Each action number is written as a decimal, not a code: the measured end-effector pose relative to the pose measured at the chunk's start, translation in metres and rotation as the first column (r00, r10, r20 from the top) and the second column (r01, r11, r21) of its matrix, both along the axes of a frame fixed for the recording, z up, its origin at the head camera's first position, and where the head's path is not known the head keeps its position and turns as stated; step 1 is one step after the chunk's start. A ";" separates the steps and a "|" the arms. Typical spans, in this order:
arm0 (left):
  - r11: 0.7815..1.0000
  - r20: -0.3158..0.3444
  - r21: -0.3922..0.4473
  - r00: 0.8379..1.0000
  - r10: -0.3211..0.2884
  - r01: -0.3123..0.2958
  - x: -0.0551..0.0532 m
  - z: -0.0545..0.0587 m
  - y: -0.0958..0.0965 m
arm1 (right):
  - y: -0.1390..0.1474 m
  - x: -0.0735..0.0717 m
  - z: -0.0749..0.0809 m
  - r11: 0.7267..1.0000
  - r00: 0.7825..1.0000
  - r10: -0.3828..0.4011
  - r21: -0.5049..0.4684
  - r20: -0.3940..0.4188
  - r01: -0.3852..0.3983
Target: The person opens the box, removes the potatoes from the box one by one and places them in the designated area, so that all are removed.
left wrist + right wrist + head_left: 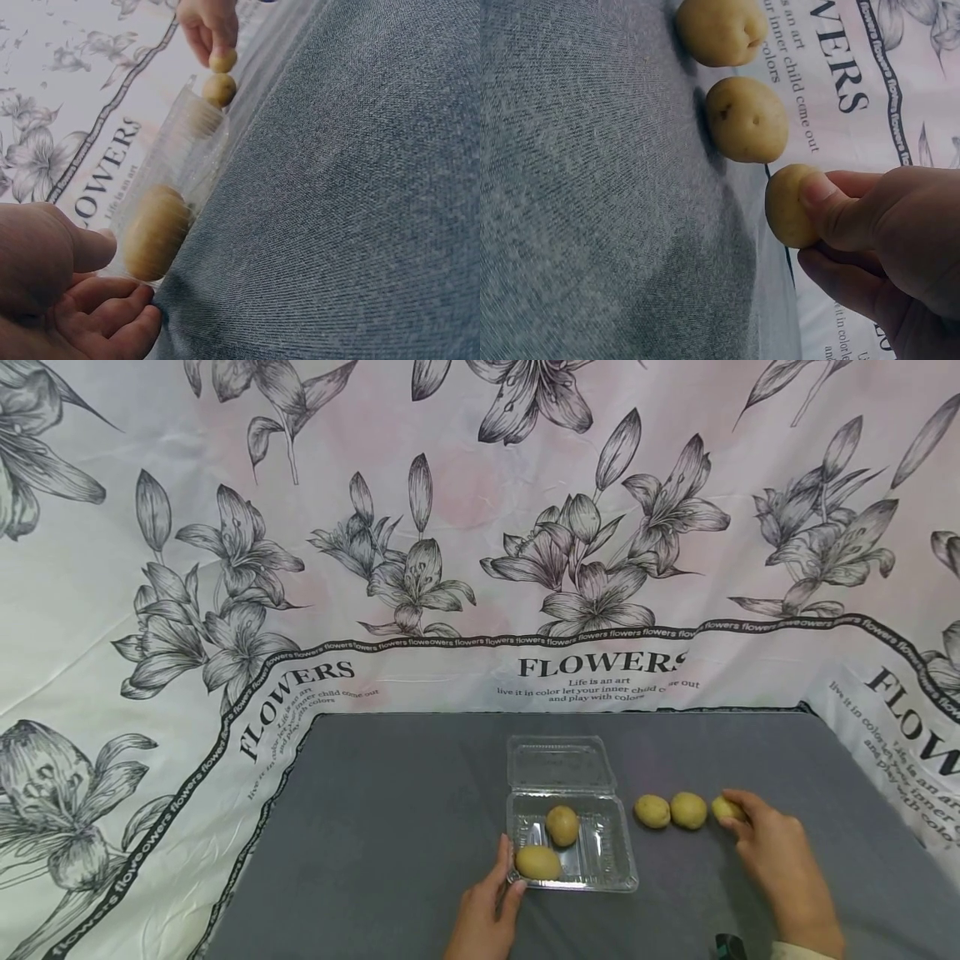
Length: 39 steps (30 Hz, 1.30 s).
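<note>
A clear plastic clamshell container [592, 883] lies with its lid flipped back on the grey cloth. Two yellow potatoes are inside: one potato [538, 863] by the front left corner, another potato [562, 826] farther back. My left hand [483, 910] holds that front left corner between thumb and fingers. To the right of the container, my right hand [780, 852] pinches a small potato [789, 206] between thumb and fingertips. Two more potatoes sit in a row between it and the container, the nearer potato [747, 120] with a dark spot and the farther potato [720, 31].
The hinged lid [559, 764] extends toward the back of the grey table cloth [390, 827]. Behind and beside the table hangs a white sheet [450, 677] printed with flowers and lettering. A small dark object [729, 946] shows at the front edge, by the right sleeve.
</note>
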<state>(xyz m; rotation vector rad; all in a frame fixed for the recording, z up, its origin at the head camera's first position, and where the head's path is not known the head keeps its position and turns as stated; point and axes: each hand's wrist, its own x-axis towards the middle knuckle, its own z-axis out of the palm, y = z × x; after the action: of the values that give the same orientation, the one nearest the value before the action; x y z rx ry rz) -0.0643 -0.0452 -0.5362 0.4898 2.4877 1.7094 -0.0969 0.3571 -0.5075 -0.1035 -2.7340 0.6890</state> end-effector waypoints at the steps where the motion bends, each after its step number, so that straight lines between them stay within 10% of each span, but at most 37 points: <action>1: 1.000 -0.003 0.001 1.000 -0.002 0.002 0.000 0.000 0.000 | 0.000 0.000 0.000 1.000 1.000 -0.002 -0.003 -0.002 0.002; 39: 1.000 -0.005 -0.015 1.000 0.015 -0.015 0.002 0.001 0.000 | 0.008 -0.003 -0.003 1.000 0.980 0.015 -0.013 0.201 -0.013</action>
<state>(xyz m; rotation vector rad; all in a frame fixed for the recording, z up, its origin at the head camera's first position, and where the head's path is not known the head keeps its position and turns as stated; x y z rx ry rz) -0.0622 -0.0448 -0.5356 0.4757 2.5115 1.6957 -0.0998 0.3649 -0.5103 -0.1652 -2.9255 0.7355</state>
